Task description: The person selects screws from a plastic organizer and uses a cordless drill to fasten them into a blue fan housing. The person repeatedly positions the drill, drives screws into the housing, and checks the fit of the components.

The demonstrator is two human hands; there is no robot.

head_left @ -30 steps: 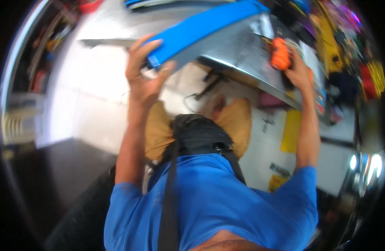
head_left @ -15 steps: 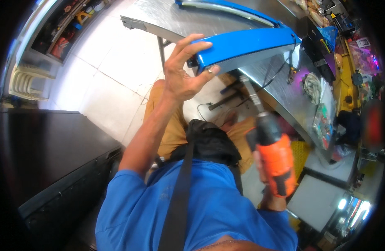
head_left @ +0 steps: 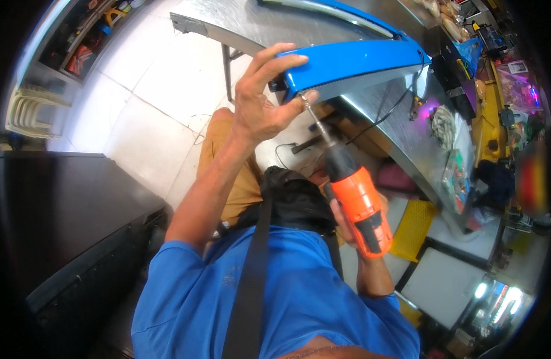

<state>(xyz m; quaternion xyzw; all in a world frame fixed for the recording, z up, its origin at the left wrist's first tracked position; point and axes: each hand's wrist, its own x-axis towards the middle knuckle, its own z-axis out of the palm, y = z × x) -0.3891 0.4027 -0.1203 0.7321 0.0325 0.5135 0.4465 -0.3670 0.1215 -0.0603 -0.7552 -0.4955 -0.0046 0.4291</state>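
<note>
My left hand (head_left: 269, 96) grips the near left end of a long blue panel (head_left: 359, 63), fingers over its top and thumb beneath its front edge. The panel lies on a metal table and overhangs its near side. My right hand (head_left: 342, 222) is wrapped round an orange and black cordless drill (head_left: 359, 206), its fingers partly hidden behind the body. From the chuck a long bit (head_left: 315, 118) reaches up to the panel's lower corner, close by my left thumb. Whether the tip touches the panel I cannot tell.
The metal table (head_left: 401, 128) carries a second blue curved piece (head_left: 341, 11), a cable (head_left: 388, 115), a rag (head_left: 444, 127) and a plastic bag (head_left: 458, 173). A dark cabinet (head_left: 72, 203) stands at my left. Stacked white stools (head_left: 33, 113) are beyond it. A yellow perforated panel (head_left: 414, 230) is at right.
My right hand has brought the drill up and left, so its bit now meets the panel's corner area. The left hand keeps its hold on the panel.
</note>
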